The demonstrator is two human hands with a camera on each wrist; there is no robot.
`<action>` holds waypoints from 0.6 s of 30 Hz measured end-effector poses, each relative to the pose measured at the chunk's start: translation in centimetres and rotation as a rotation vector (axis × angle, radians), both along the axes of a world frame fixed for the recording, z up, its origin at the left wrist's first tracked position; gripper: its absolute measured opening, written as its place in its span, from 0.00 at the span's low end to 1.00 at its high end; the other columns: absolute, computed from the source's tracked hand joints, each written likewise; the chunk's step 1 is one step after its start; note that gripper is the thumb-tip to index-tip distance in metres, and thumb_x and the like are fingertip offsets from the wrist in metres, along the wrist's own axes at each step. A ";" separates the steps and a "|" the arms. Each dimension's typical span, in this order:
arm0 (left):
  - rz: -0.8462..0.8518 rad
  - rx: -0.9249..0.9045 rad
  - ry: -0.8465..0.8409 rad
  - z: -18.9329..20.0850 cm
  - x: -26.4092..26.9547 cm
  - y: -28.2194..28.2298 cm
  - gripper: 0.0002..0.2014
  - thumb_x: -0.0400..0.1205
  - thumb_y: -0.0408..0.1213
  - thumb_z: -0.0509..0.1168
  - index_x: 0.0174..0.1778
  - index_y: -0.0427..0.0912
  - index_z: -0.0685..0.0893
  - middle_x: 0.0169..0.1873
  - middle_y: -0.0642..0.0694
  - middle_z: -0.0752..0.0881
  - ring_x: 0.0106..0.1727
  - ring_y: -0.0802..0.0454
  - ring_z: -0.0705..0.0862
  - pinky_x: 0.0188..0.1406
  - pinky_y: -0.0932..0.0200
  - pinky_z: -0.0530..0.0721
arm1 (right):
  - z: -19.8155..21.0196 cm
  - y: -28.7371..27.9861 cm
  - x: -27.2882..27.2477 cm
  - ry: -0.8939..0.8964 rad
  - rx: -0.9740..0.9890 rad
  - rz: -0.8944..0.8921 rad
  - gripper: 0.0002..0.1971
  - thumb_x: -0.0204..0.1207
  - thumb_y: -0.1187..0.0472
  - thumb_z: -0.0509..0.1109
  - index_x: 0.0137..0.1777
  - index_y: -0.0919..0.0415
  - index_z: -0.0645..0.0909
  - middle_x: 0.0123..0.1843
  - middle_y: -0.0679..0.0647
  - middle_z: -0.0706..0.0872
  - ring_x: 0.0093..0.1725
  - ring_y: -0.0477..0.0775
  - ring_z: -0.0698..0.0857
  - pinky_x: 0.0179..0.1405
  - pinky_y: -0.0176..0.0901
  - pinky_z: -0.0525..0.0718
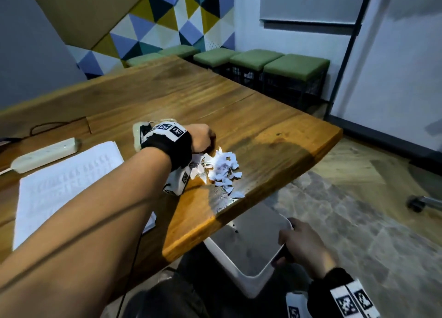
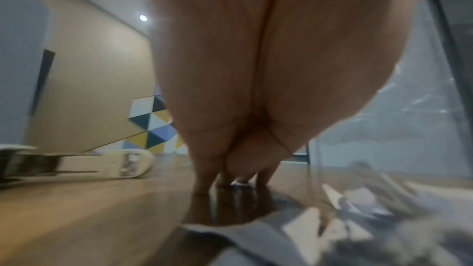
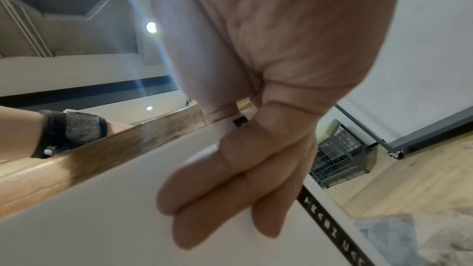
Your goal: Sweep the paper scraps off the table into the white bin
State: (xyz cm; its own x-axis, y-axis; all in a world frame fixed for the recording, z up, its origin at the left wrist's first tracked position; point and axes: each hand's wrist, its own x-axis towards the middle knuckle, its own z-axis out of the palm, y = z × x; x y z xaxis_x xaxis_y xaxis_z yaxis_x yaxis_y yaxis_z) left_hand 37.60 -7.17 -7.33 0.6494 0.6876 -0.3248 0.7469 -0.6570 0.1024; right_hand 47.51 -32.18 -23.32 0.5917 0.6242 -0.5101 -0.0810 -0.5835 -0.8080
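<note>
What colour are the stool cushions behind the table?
Green, on the stool cushions; clearest in the head view.

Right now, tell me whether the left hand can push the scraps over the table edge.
Probably yes: left hand sits behind the scraps, with bare table to the edge.

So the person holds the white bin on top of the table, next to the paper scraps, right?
Not quite. The right hand holds the white bin below the table edge, not on top. The paper scraps lie on the table above it, beside the left hand. The head view shows this.
</note>
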 end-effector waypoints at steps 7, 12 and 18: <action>-0.076 -0.055 -0.033 0.2 -1.2 -3.3 0.25 0.79 0.24 0.56 0.67 0.44 0.87 0.64 0.48 0.88 0.59 0.49 0.86 0.55 0.61 0.79 | 0.7 -0.4 -0.3 0.017 0.019 0.006 0.15 0.76 0.77 0.58 0.58 0.67 0.80 0.38 0.67 0.86 0.21 0.69 0.90 0.19 0.49 0.88; -0.119 -0.044 -0.033 0.3 -2.1 -5.5 0.25 0.80 0.24 0.55 0.70 0.46 0.85 0.67 0.47 0.86 0.57 0.50 0.85 0.47 0.63 0.82 | 1.2 -1.3 -0.7 -0.012 0.042 0.013 0.14 0.76 0.78 0.56 0.51 0.66 0.79 0.40 0.70 0.84 0.16 0.66 0.88 0.11 0.39 0.80; -0.257 0.048 -0.067 0.0 -0.8 -6.7 0.27 0.80 0.26 0.55 0.70 0.51 0.85 0.70 0.48 0.86 0.68 0.46 0.84 0.68 0.54 0.81 | 1.0 -1.6 -1.0 -0.021 0.038 0.006 0.13 0.74 0.79 0.57 0.49 0.66 0.79 0.41 0.73 0.84 0.19 0.70 0.90 0.13 0.40 0.81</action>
